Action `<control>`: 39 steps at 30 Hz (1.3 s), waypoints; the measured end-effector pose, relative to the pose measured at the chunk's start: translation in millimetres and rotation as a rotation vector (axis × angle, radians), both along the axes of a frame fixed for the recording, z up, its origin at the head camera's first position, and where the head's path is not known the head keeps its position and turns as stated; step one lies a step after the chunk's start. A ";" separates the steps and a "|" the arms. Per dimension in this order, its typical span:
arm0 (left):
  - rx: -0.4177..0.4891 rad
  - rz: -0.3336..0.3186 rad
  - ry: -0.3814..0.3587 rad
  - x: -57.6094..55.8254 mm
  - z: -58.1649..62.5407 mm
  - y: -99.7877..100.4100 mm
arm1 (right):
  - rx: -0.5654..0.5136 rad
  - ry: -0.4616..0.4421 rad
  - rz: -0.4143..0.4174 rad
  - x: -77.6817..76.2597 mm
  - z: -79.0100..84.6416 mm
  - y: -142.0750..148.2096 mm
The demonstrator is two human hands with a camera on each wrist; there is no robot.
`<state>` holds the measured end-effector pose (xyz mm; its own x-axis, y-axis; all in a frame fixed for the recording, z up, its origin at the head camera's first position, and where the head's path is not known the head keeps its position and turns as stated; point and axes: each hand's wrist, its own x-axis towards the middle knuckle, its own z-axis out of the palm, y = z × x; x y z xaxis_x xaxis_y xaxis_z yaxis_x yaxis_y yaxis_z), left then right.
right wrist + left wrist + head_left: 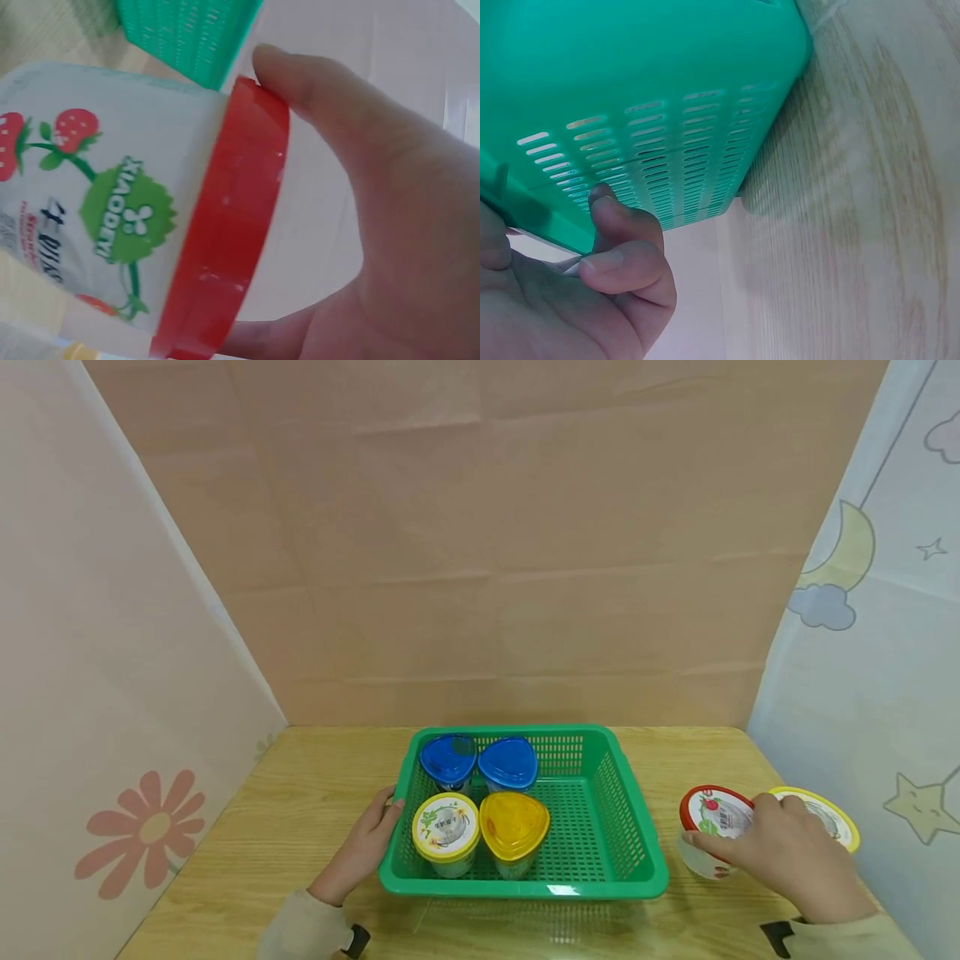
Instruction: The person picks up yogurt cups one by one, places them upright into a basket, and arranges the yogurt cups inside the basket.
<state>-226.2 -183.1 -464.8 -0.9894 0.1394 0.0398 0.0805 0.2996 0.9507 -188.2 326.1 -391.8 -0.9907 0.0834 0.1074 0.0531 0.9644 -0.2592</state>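
Observation:
My left hand (363, 843) grips the left rim of a green plastic basket (525, 889), thumb over the edge and fingers curled below it; the slotted side wall shows in the left wrist view. Inside the basket stand two blue-lidded tubs, a tub with a white and yellow lid (446, 827) and a yellow-lidded tub (514, 825). To the basket's right, my right hand (787, 852) holds a strawberry-printed tub (112, 195) by its red lid (232, 217), thumb on one side and fingers on the other. In the head view this tub is slightly tilted.
Another tub with a yellow-rimmed lid (821, 817) is partly hidden behind my right hand, near the table's right edge. The wooden table (315, 777) ends at a brown backdrop (480, 568), with patterned white curtains (135, 693) at both sides.

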 end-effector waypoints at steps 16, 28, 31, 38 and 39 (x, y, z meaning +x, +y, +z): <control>-0.005 -0.021 -0.010 -1.8 -0.5 -1.2 | -0.056 0.107 -0.006 -10.7 23.3 -25.6; 0.005 -0.058 -0.011 -3.3 -1.4 -3.4 | -0.071 0.214 0.022 -23.2 41.0 -45.9; 0.005 -0.061 -0.011 -3.9 -1.7 -3.5 | -0.072 0.203 0.022 -26.6 45.2 -50.6; -0.022 -0.073 -0.014 -4.0 0.1 -4.1 | -0.062 0.218 0.052 -35.8 52.7 -66.5; -0.023 -0.077 -0.013 -4.2 0.3 -4.3 | -0.063 0.215 0.059 -36.7 54.0 -69.5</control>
<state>-230.4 -187.4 -464.5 -0.9761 0.2160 0.0228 0.0917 0.3147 0.9447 -224.9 256.5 -337.7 -0.9489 0.0389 0.3133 -0.0664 0.9456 -0.3184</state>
